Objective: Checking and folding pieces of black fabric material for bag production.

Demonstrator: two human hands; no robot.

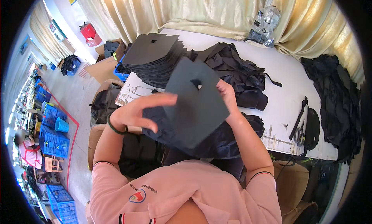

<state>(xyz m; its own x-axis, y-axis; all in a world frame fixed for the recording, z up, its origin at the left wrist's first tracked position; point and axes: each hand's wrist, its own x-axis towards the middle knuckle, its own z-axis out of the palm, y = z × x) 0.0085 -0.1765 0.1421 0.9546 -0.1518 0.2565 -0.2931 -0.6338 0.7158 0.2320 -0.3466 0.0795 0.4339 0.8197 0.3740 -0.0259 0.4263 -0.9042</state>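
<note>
A dark grey flat panel point(195, 115) with a small cut-out hole is held up tilted before my chest. My right hand point(228, 96) is closed on its right edge, fingers partly hidden behind it. On the other side, my left hand point(135, 111) is open, thumb and fingers spread, with fingertips at the panel's left edge; I cannot tell whether they touch it. Behind and to the left rises a tall stack of like panels point(149, 55). Dark fabric pieces point(248, 125) lie under the held panel along the near table edge.
On the white table point(286, 75) lie a heap of black fabric pieces point(232, 65), a black pouch with scissors-like handles point(310, 127) and a clear plastic bag point(265, 24). More black fabric point(335, 104) drapes at right. Blue crates point(54, 140) and a person point(30, 152) are far left.
</note>
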